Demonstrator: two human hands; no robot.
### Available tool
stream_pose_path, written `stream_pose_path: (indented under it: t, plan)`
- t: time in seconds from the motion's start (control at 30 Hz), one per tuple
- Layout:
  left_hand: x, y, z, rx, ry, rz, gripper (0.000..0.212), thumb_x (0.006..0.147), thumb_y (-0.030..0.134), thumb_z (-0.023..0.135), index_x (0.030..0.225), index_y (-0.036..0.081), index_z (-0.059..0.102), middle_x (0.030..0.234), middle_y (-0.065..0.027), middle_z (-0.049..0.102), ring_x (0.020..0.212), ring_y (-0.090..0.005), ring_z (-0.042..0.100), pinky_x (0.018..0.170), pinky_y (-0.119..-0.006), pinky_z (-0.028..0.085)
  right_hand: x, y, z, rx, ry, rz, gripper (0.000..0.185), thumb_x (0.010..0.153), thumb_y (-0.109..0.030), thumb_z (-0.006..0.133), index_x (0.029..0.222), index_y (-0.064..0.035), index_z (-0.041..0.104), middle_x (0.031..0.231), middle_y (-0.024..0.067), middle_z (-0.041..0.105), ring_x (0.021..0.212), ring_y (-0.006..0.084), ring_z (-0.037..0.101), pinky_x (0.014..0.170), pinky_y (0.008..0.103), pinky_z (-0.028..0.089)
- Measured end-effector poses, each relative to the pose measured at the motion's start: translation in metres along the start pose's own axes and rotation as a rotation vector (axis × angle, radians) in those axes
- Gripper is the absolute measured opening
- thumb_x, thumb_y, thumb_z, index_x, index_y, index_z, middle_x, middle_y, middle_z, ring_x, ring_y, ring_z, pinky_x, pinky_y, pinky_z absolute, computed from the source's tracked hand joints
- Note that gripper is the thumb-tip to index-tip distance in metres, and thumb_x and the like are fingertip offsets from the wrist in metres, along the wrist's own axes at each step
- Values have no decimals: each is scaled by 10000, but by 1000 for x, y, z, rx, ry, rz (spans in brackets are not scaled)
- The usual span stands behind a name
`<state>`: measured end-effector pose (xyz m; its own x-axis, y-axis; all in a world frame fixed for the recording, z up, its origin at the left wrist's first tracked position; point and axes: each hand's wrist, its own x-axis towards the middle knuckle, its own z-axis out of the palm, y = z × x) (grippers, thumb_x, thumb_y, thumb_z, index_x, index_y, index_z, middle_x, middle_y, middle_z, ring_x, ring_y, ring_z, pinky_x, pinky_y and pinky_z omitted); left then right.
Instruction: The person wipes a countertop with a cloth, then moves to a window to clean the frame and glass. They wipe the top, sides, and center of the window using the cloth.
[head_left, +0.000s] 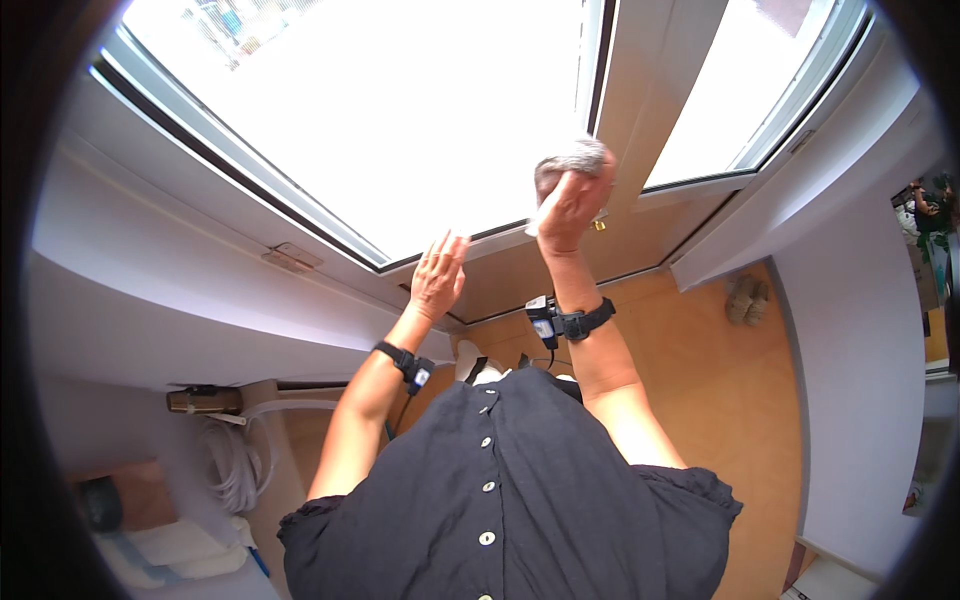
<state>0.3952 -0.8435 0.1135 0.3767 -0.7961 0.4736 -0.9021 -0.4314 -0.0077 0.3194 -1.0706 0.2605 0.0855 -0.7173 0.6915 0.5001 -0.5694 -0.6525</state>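
My right hand (574, 206) grips a crumpled grey cloth (574, 159) and is slightly blurred. It is at the lower right part of a large, brightly lit glass pane (390, 120), beside the upright door frame (649, 82). My left hand (439, 277) holds nothing. Its fingers stretch out flat, somewhat apart, over the bottom edge of the pane near its lower left corner; whether they touch the glass I cannot tell. A small brass padlock or latch piece (598, 225) shows just right of my right wrist.
A second, narrower pane (720, 97) stands to the right. A metal hinge (292, 257) sits on the left frame. Shoes (746, 300) rest on the wooden floor (697, 390) by the right wall. At lower left are a coiled white hose or cable (232, 469) and a metallic cylinder (202, 400).
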Motion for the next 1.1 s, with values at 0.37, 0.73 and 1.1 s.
stream_pose_path:
  t: [0.37,0.73,1.1]
  plan:
    - [44,-27,51,658,35,511,662,942,294,465,1571,151,317,1642,25,266,1526,-146,182,1262,-419,33,21,101,-22,-736,-121,-500,500,999,-267,565,1405,11,482,1473,273,404,1345,498,380,1096,600,331]
    - [39,-34,62,563,27,503,659,957,316,420,1578,131,299,1655,2,230,1538,-155,153,1265,-412,53,249,-58,50,-684,-141,-1081,573,960,-135,432,1508,19,367,1567,258,325,1475,430,269,1225,513,203]
    - [38,-32,61,597,28,503,677,929,317,433,1574,151,313,1644,13,265,1531,-149,176,1266,-423,30,19,110,-40,-812,-334,-519,608,956,-257,495,1490,-6,349,1515,368,291,1369,583,305,1109,667,271]
